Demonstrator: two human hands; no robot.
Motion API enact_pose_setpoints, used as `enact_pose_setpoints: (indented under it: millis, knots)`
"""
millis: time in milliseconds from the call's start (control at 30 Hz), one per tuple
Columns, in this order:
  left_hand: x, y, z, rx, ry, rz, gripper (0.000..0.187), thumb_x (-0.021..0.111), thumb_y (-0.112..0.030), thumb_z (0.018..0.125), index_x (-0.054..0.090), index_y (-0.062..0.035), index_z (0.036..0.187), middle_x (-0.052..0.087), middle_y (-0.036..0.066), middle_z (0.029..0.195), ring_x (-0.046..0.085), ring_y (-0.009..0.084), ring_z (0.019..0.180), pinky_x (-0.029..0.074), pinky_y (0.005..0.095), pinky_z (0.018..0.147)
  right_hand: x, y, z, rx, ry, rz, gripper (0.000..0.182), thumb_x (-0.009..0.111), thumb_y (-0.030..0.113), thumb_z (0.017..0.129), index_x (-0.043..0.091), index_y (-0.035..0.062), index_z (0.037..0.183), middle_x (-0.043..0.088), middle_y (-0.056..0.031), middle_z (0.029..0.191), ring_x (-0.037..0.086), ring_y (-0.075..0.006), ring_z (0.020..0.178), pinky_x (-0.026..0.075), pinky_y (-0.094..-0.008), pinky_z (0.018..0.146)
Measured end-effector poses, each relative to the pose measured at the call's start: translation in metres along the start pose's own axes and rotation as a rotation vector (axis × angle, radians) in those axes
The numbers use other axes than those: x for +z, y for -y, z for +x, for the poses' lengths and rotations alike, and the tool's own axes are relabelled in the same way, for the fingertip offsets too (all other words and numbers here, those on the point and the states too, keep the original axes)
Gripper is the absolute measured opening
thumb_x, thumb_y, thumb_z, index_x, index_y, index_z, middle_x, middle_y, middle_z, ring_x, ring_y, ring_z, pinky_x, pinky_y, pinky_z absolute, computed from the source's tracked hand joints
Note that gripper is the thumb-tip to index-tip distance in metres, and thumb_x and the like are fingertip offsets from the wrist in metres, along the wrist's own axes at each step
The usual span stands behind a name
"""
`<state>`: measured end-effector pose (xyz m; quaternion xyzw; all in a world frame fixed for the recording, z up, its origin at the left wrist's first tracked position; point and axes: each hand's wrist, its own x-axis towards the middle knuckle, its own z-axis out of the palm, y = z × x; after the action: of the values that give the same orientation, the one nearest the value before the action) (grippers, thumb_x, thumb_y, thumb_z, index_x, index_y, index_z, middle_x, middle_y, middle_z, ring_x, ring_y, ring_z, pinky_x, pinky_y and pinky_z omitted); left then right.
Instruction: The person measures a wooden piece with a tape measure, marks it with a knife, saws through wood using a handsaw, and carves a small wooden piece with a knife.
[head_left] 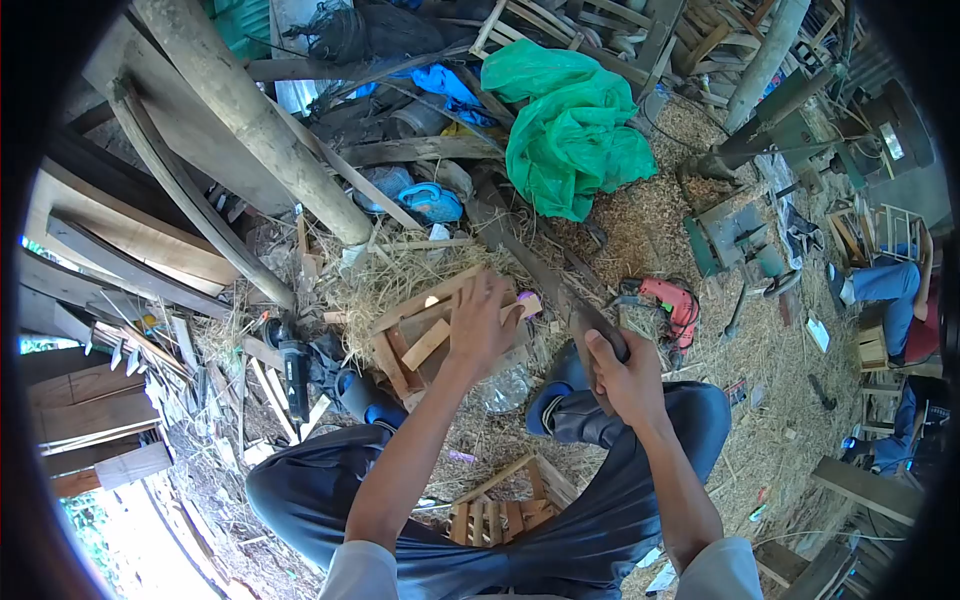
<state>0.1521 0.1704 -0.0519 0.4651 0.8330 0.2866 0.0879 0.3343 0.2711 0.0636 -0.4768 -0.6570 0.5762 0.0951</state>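
Observation:
My right hand [628, 378] is wrapped round the dark handle of a long flat tool [560, 295], whose blade runs up and to the left. Its exact kind is hard to tell. My left hand [482, 318] has its fingers spread over a wooden frame [392, 358], near the upper edge. Inside the frame lies a short wood block [427, 344]. Beside the left fingertips is a small light wood piece [530, 304] with something purple at its edge. Whether the left hand presses on the frame or hovers is unclear.
A red power tool [678, 312] lies right of my right hand, and a dark angle grinder [294, 375] at left. Green plastic sheeting [570, 130] is ahead. A wooden pole [260, 125] leans at upper left. Two other people sit at far right. Slatted wood [500, 520] lies between my legs.

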Motion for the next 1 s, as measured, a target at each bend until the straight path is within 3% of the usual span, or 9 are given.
enact_pose_setpoints:
  millis: [133, 200, 367, 467, 533, 567, 667, 800, 1000]
  knots:
    - [0.036, 0.022, 0.014, 0.082, -0.054, 0.000, 0.030, 0.060, -0.016, 0.086, 0.054, -0.0047, 0.114, 0.054, 0.017, 0.114, 0.049, 0.0357, 0.109, 0.038, 0.0480, 0.095, 0.001, -0.001, -0.008, -0.070, -0.048, -0.122, 0.041, 0.062, 0.032, 0.092, 0.059, -0.0050, 0.076, 0.053, -0.0066, 0.054, 0.048, -0.0142, 0.048, 0.038, -0.0357, 0.048]
    - [0.051, 0.019, 0.020, -0.110, -0.151, 0.117, 0.032, 0.060, -0.015, 0.083, 0.051, -0.0017, 0.112, 0.053, 0.017, 0.113, 0.048, 0.0338, 0.112, 0.034, 0.0466, 0.102, 0.000, 0.010, -0.018, -0.021, -0.029, -0.184, 0.041, 0.062, 0.032, 0.092, 0.059, -0.0050, 0.075, 0.053, -0.0077, 0.053, 0.048, -0.0143, 0.048, 0.038, -0.0356, 0.048]
    - [0.078, 0.030, 0.027, -0.209, -0.174, 0.184, 0.032, 0.059, -0.015, 0.084, 0.048, -0.0017, 0.111, 0.053, 0.017, 0.114, 0.046, 0.0348, 0.115, 0.031, 0.0488, 0.105, -0.002, 0.030, -0.030, 0.032, 0.026, -0.285, 0.038, 0.061, 0.030, 0.094, 0.055, -0.0003, 0.073, 0.052, -0.0020, 0.051, 0.049, -0.0080, 0.044, 0.037, -0.0273, 0.042]
    - [0.066, 0.025, 0.022, -0.204, -0.200, 0.184, 0.038, 0.060, -0.016, 0.083, 0.046, -0.0021, 0.115, 0.053, 0.018, 0.112, 0.047, 0.0352, 0.112, 0.031, 0.0492, 0.102, 0.005, 0.050, -0.029, 0.092, 0.032, -0.290, 0.038, 0.062, 0.030, 0.093, 0.056, -0.0024, 0.073, 0.052, -0.0040, 0.051, 0.050, -0.0116, 0.044, 0.037, -0.0302, 0.042]
    - [0.062, 0.023, 0.022, -0.177, -0.229, 0.161, 0.040, 0.060, -0.015, 0.082, 0.045, -0.0026, 0.117, 0.053, 0.018, 0.109, 0.049, 0.0353, 0.108, 0.033, 0.0488, 0.099, 0.013, 0.064, -0.027, -0.035, -0.009, -0.473, 0.037, 0.063, 0.026, 0.092, 0.057, -0.0060, 0.074, 0.054, -0.0141, 0.052, 0.056, -0.0246, 0.044, 0.040, -0.0378, 0.045]
    - [0.062, 0.024, 0.022, -0.239, -0.121, 0.117, 0.047, 0.064, -0.018, 0.079, 0.043, -0.0018, 0.118, 0.052, 0.019, 0.115, 0.046, 0.0356, 0.114, 0.032, 0.0492, 0.102, 0.018, 0.067, -0.024, -0.035, -0.009, -0.478, 0.037, 0.063, 0.026, 0.092, 0.057, -0.0060, 0.074, 0.054, -0.0141, 0.052, 0.056, -0.0246, 0.044, 0.040, -0.0378, 0.045]
    - [0.062, 0.024, 0.029, -0.347, 0.053, 0.045, 0.053, 0.068, -0.019, 0.077, 0.040, -0.0011, 0.118, 0.051, 0.020, 0.122, 0.044, 0.0361, 0.122, 0.031, 0.0492, 0.104, 0.033, 0.087, -0.010, -0.045, 0.054, -0.557, 0.033, 0.060, 0.019, 0.092, 0.056, -0.0121, 0.081, 0.058, -0.0283, 0.057, 0.063, -0.0434, 0.055, 0.048, -0.0476, 0.053]
    - [0.065, 0.026, 0.028, -0.289, -0.024, 0.097, 0.040, 0.059, -0.018, 0.083, 0.042, -0.0026, 0.117, 0.056, 0.020, 0.115, 0.051, 0.0374, 0.114, 0.038, 0.0487, 0.095, 0.034, 0.093, 0.004, -0.086, 0.061, -0.584, 0.035, 0.060, 0.020, 0.091, 0.056, -0.0116, 0.076, 0.058, -0.0302, 0.059, 0.063, -0.0455, 0.059, 0.049, -0.0495, 0.056]
    - [0.072, 0.029, 0.025, -0.334, -0.011, 0.058, 0.043, 0.057, -0.020, 0.084, 0.042, -0.0023, 0.121, 0.059, 0.021, 0.116, 0.053, 0.0363, 0.113, 0.036, 0.0492, 0.096, 0.044, 0.106, 0.059, -0.061, 0.179, -0.714, 0.048, 0.057, 0.031, 0.090, 0.059, -0.0139, 0.073, 0.058, -0.0323, 0.063, 0.065, -0.0445, 0.062, 0.051, -0.0462, 0.057]
